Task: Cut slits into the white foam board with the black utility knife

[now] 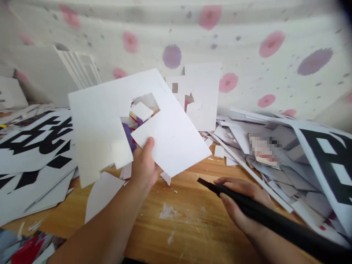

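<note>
Head view: left hand [145, 164] pinches cut-out white board [97, 121]. Right hand [251, 191] grasps black tool [275, 220], tip [205, 183] apart from board.

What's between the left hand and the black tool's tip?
In the head view: the lower corner of the white board the left hand holds, a scrap just below it, then table with crumbs.

At lower centre, the wooden tabletop [203, 234] leaves passage between left hand [145, 163] and right hand [246, 187]. A raised white board [96, 117] blocks centre-left; a black tool [264, 219] crosses lower right; heaped offcuts [288, 174] bar the right.
</note>
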